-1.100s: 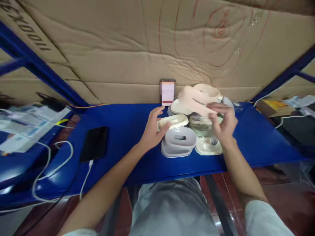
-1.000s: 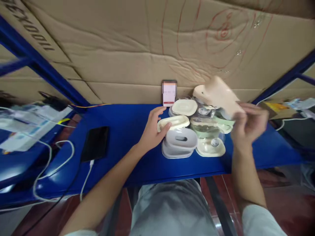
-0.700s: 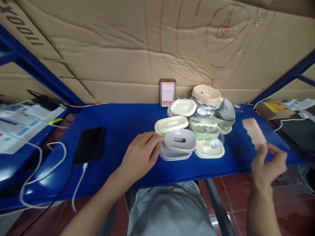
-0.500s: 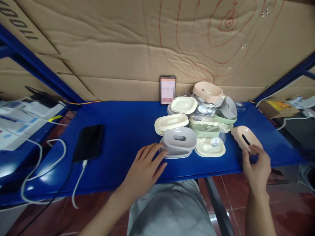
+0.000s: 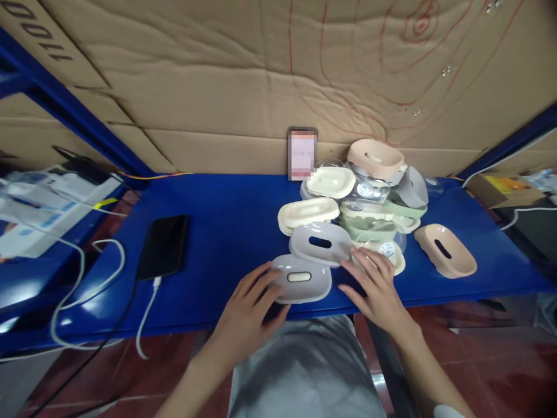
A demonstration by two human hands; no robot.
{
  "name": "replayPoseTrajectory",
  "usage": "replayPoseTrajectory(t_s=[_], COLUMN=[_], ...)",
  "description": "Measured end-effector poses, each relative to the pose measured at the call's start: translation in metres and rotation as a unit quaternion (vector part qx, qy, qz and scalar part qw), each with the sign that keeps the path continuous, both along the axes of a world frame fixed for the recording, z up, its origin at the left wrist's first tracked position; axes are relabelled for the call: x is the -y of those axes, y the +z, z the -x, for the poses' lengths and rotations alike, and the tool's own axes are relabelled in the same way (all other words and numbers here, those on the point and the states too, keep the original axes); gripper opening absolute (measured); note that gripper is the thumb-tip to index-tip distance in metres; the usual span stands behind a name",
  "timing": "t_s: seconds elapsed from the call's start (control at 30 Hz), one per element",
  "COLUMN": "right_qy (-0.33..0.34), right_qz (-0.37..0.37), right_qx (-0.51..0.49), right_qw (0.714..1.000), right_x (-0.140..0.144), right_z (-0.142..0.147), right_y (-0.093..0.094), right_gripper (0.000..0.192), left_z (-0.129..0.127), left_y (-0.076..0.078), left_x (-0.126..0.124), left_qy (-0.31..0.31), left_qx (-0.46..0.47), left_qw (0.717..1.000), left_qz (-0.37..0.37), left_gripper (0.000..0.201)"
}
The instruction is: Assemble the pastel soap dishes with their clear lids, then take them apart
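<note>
At the near edge of the blue worktop [image 5: 226,232], just in front of the person's lap, a grey dish [image 5: 300,279] with a pale oval slot in its top lies flat. The left hand [image 5: 250,307] has its fingers spread along the dish's near left rim, touching it; the grip is loose and open, laid against the dish rather than closed round it. The right hand [image 5: 378,287] lies flat and open just to the right of the dish, fingers stretched towards a second grey dish [image 5: 321,243] that sits tilted just behind the first and overlaps its far edge. Whether the right fingertips touch that second dish or the cream tray [image 5: 383,252] beside them cannot be told; the hand holds nothing.

Behind these rises a heap [image 5: 369,197] of like dishes and clear lids in cream, green, grey and peach, leaning on one another. A cream dish [image 5: 308,211] lies at the heap's left side. A peach dish [image 5: 375,157] tops it at the back. Another peach dish [image 5: 444,251] lies alone on the worktop to the right, well apart from both hands. A small phone [image 5: 302,153] stands upright against the cardboard wall [image 5: 243,87] behind the heap. A black phone [image 5: 164,246] lies flat on the left of the worktop, with a white cable [image 5: 145,316] plugged into its near end and hanging over the edge.
</note>
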State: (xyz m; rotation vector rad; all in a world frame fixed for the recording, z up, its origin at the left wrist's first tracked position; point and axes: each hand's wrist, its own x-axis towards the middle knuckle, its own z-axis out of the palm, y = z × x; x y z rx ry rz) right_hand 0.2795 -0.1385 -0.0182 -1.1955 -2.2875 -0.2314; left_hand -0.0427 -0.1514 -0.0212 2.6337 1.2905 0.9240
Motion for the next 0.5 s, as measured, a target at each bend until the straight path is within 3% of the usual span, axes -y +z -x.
replayPoseTrajectory(t_s=[0.17,0.33,0.43,0.5], right_qy=[0.065,0.147,0.152,0.167], right_qz=[-0.007,0.042,0.059,0.056], right_qx=[0.004,0.052,0.036,0.005], right_qw=[0.998,0.987,0.986,0.984], right_x=[-0.005,0.001,-0.003,-0.006], right_z=[0.030,0.058,0.066,0.067], right_y=[0.006,0.004,0.006,0.009], right_gripper=[0.037,0.041,0.031,0.026], left_z=[0.006,0.005,0.005,0.005], left_y=[-0.003,-0.011,-0.014,-0.016], left_x=[0.006,0.006,0.006,0.005], left_qy=[-0.014,-0.035,-0.004,0.030], left_qx=[-0.022,0.034,0.066,0.098], left_qw=[1.000,0.999,0.998,0.994], left_qz=[-0.007,-0.006,0.013,0.042], left_gripper=[0.030,0.028,0.029,0.041])
